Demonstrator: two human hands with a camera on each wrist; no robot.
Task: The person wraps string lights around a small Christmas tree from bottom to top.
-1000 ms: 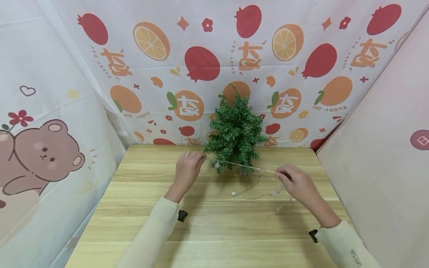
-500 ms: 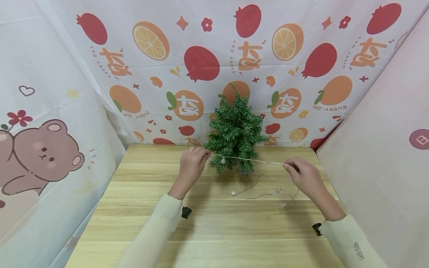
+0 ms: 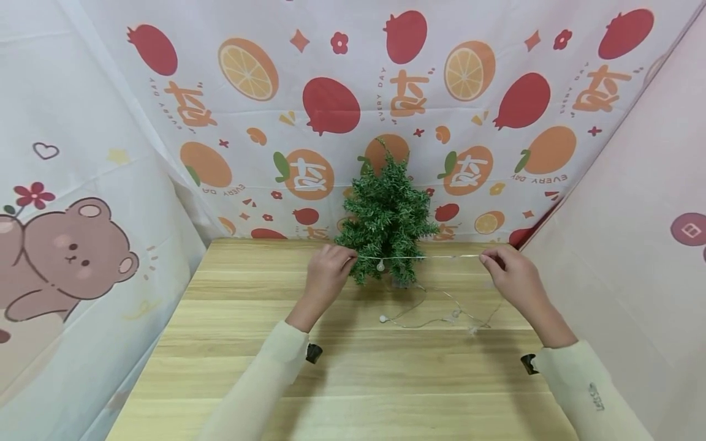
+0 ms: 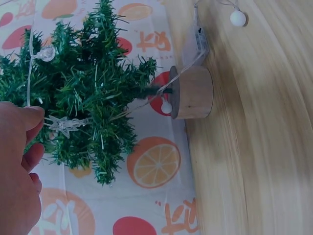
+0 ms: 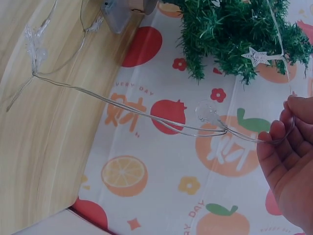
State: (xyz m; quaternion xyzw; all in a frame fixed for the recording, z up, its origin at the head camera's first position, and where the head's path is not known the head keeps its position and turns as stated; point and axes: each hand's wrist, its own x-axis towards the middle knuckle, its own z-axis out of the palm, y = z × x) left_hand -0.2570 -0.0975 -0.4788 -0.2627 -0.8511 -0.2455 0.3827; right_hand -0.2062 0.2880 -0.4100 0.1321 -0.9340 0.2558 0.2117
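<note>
A small green artificial Christmas tree (image 3: 388, 208) stands at the table's back edge on a round wooden base (image 4: 195, 93). My left hand (image 3: 329, 269) pinches a fairy-light string (image 3: 425, 258) beside the tree's lower left. Farther right, my right hand (image 3: 513, 275) pinches the same string, so a stretch runs nearly level across the front of the lower branches. A clear star light (image 4: 62, 126) hangs by the left fingers against the branches. From my right hand a slack length with a clear bulb (image 5: 206, 111) trails down to the table.
The loose loop of the string lies on the wooden table (image 3: 364, 380), with a white ball light (image 3: 383, 319) at its left end. A clear battery box (image 4: 195, 46) sits beside the tree base. Printed cloth (image 3: 331, 55) hangs behind, and more cloth at both sides.
Both hands have shifted right, the right one also upward, with the string still pinched. The stretch between them has gone from sloping to nearly level. The tree stays put.
</note>
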